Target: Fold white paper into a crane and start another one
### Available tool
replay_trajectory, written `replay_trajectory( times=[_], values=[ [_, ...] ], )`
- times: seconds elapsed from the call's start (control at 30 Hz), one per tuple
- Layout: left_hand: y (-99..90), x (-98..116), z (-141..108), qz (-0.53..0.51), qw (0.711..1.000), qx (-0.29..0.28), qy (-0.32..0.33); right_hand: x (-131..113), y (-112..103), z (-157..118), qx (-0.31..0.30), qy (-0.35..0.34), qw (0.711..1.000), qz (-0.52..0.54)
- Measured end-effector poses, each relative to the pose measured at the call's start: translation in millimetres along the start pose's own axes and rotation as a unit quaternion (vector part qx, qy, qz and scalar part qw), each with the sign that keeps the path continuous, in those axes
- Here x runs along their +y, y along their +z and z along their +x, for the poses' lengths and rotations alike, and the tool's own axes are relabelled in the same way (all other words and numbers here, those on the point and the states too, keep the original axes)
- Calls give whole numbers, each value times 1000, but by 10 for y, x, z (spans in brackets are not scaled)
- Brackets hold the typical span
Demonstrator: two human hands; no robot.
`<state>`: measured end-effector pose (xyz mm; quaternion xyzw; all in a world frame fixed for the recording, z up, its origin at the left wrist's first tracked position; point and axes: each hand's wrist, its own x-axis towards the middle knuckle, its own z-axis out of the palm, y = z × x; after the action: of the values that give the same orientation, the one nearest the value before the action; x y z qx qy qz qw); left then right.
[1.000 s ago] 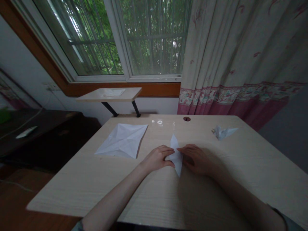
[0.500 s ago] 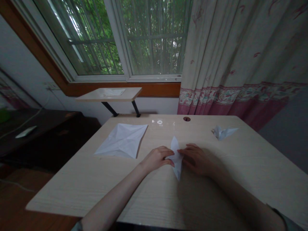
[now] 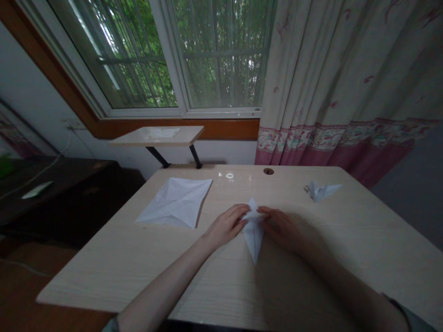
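Note:
A folded piece of white paper [image 3: 254, 240], long and diamond-shaped, lies on the table with one point towards me and the other towards the window. My left hand [image 3: 226, 226] grips its left edge between thumb and fingers. On the opposite edge, the fingers of my right hand [image 3: 282, 227] are closed on the paper. A crease runs down the middle of its near half. Part of the paper's sides is hidden under my fingertips.
To the left lies a creased square sheet of white paper [image 3: 176, 203]. A folded paper crane [image 3: 321, 190] sits at the right. Behind the square sheet, a small raised shelf [image 3: 131, 136] holds more white paper. The wooden table [image 3: 173, 276] stands by a window and curtain.
Both hands have shifted slightly up the paper, away from me. My left thumb has drawn off the paper's middle, and more of its near half shows, with the crease visible.

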<state>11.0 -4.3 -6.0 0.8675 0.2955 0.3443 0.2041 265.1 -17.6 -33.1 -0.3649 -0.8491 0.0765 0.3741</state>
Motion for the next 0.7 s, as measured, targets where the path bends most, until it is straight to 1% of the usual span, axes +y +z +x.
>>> replay_trajectory(
  times=[0.07, 0.17, 0.3, 0.5, 0.6, 0.7],
  values=[
    [16, 7, 1, -26, 999, 11, -18, 24, 44, -14, 17, 13, 1000, 3],
    [39, 11, -3, -46, 998, 30, -36, 38, 86, -19, 31, 53, 998, 22],
    [45, 28, 5, -11, 999, 30, -21, 16, 76, 8, 12, 85, 995, 51],
    [76, 2, 2, 63, 997, 32, -10, 16, 66, 29, 4, 103, 993, 56],
    [94, -40, -15, 78, 996, 35, -12, 25, 72, 31, 2, 96, 995, 43],
    [92, -58, -21, 95, 995, 38, -8, 19, 70, 45, 17, 76, 997, 24]
  ],
)
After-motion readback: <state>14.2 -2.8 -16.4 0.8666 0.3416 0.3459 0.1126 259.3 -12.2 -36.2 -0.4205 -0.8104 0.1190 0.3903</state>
